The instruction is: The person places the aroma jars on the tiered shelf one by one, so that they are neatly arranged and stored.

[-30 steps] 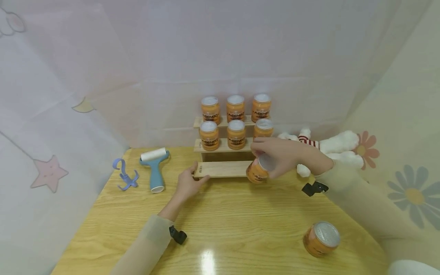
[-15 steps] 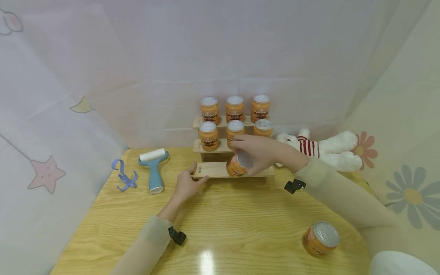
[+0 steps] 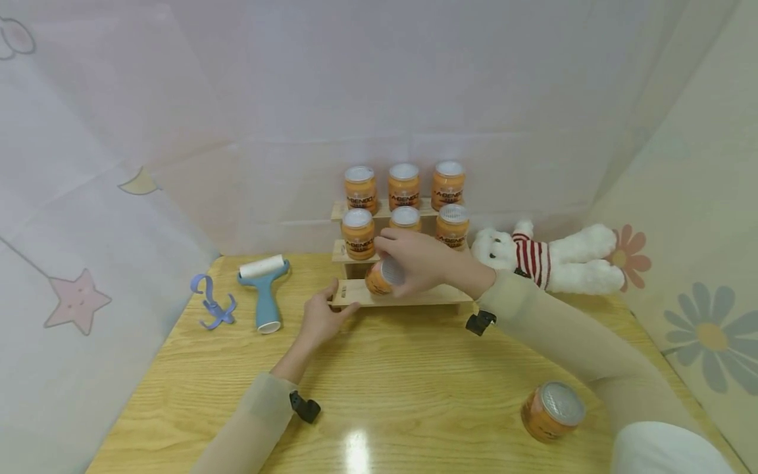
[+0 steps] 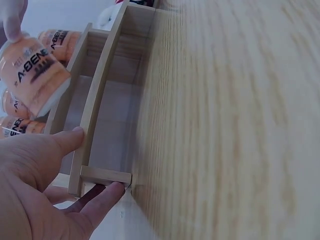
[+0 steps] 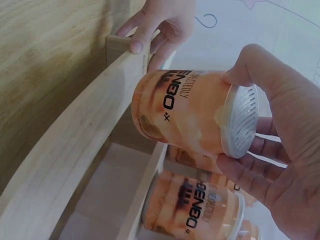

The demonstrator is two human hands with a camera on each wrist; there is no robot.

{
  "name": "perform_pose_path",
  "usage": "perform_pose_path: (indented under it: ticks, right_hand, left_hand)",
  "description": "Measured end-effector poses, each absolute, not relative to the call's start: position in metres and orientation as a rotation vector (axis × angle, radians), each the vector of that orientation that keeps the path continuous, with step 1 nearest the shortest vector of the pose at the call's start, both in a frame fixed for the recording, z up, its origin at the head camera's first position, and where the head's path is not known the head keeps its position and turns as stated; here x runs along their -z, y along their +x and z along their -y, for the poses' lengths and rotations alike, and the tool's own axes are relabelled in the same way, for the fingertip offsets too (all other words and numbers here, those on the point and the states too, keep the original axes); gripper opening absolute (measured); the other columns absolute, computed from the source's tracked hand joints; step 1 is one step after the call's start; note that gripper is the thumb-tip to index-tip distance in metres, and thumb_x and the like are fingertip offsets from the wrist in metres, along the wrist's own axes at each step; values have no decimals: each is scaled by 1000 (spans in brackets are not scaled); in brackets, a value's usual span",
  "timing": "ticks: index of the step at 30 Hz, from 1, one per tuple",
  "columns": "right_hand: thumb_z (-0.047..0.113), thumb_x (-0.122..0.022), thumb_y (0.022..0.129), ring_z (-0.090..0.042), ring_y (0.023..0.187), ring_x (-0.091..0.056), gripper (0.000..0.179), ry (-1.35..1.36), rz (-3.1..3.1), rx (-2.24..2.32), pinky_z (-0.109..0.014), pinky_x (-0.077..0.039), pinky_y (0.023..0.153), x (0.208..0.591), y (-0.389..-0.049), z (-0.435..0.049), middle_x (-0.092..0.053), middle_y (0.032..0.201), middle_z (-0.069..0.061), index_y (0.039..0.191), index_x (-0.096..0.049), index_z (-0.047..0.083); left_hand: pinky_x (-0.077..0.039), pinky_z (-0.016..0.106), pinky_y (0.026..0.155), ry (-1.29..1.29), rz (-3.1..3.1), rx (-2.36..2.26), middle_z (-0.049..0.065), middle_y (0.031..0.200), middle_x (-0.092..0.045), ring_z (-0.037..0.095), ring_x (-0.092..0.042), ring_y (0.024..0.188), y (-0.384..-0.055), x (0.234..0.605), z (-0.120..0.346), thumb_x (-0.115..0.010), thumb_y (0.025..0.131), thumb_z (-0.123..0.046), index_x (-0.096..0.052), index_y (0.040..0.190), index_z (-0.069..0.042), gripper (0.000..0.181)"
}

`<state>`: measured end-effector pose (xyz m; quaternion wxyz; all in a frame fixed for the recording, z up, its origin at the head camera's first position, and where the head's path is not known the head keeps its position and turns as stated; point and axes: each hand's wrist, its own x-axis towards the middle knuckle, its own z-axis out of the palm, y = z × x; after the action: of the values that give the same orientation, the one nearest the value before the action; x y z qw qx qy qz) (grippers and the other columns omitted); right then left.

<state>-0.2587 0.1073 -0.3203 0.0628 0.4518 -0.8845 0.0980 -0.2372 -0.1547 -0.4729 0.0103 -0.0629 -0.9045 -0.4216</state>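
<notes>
A three-tiered wooden shelf [image 3: 426, 295] stands against the back cloth. My left hand [image 3: 322, 319] grips the left end of its lowest tier, thumb on the front edge and fingers around the end, as the left wrist view shows. My right hand [image 3: 417, 262] holds an orange can [image 3: 380, 278] with a ridged pale lid, over the left part of that tier. In the right wrist view, thumb and fingers pinch the held can [image 5: 175, 107] around its lid end, and it tilts. Three like cans [image 3: 404, 187] stand on the top tier and three cans [image 3: 358, 236] on the middle one.
Another orange can [image 3: 553, 411] stands on the table [image 3: 414, 395] at the front right. A white plush toy [image 3: 533, 257] in a red-striped top lies right of the shelf. To the left lie a blue-handled lint roller [image 3: 264, 289] and a curled purple-blue strip [image 3: 214, 304].
My right hand has carried the can leftward along the lowest tier, from its right end to its left part. The left hand keeps its grip on the shelf end.
</notes>
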Motion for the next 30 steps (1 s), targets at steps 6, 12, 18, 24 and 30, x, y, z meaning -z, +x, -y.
perform_pose_path:
  ticks: [6, 12, 18, 24, 30]
  right_hand:
    - [34, -90, 72, -18, 97, -59, 54, 1322, 2694, -305, -32, -58, 83, 327, -265, -92, -58, 110, -3, 108, -56, 12]
    - [35, -90, 73, -18, 97, -57, 54, 1295, 2691, -297, -33, -56, 83, 333, -270, -78, -58, 109, -3, 108, -56, 12]
    - [36, -91, 75, -19, 105, -61, 59, 1295, 2707, -298, -35, -59, 88, 338, -272, -67, -62, 117, -4, 118, -62, 9]
    - [33, -89, 79, -19, 105, -61, 55, 1309, 2727, -294, -34, -59, 90, 340, -272, -60, -60, 118, -4, 122, -64, 7]
    - [32, -87, 82, -17, 106, -63, 49, 1260, 2751, -311, -33, -59, 89, 340, -276, -57, -62, 117, 0, 120, -64, 12]
  left_hand:
    - [-50, 28, 74, -192, 2828, 1274, 21, 164, -45, 27, -64, 100, -238, 475, 155, -82, 95, -41, -39, 161, 2, 89]
    - [-48, 26, 70, -192, 2829, 1271, 20, 164, -45, 29, -62, 96, -238, 475, 155, -82, 96, -39, -39, 161, 1, 88]
    - [-59, 25, 70, -204, 2806, 1310, 22, 162, -48, 25, -73, 95, -237, 476, 154, -82, 96, -36, -39, 161, 1, 86]
    - [-66, 36, 84, -229, 2788, 1354, 25, 160, -49, 35, -77, 108, -236, 476, 154, -81, 97, -30, -38, 161, 4, 85]
    - [-66, 34, 82, -210, 2803, 1346, 26, 156, -54, 32, -76, 109, -237, 477, 154, -80, 98, -32, -37, 162, 2, 84]
